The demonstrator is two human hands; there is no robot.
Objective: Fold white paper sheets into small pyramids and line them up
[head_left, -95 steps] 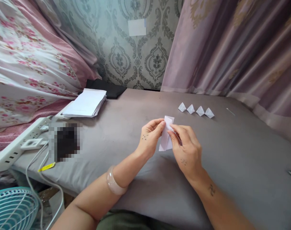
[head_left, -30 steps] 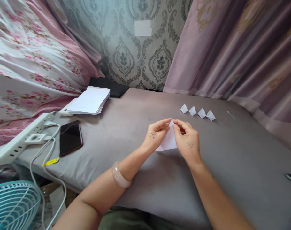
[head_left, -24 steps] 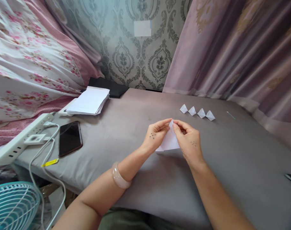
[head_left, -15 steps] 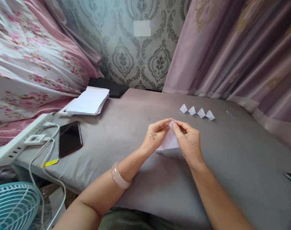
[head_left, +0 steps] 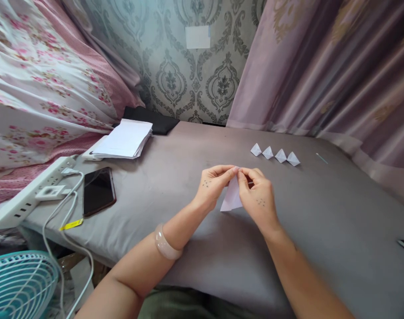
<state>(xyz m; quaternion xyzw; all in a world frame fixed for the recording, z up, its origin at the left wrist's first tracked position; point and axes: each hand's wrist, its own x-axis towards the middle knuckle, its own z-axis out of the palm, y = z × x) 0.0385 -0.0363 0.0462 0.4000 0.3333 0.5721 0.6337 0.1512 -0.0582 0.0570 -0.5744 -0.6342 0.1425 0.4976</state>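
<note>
A folded sheet of white paper [head_left: 233,195] is held up between my two hands over the grey-covered table. My left hand [head_left: 215,185] pinches its top point between thumb and fingers. Right beside it, my right hand [head_left: 257,190] grips the same top edge, thumb towards me. The paper's lower part hangs below the fingers, and my right hand hides some of it. Beyond my right hand stands a row of several small folded paper shapes [head_left: 274,154], pointed at the top.
At the back left lies a stack of white paper [head_left: 125,139] beside a black item [head_left: 160,120]. A phone [head_left: 98,191], a power strip [head_left: 32,195] with white cables and a teal fan [head_left: 20,283] are on the left. A thin stick [head_left: 322,158] lies at the right.
Both hands have shifted slightly at the paper's top, the left thumb now pressing on the point. The hanging part of the paper has turned and looks narrower.
</note>
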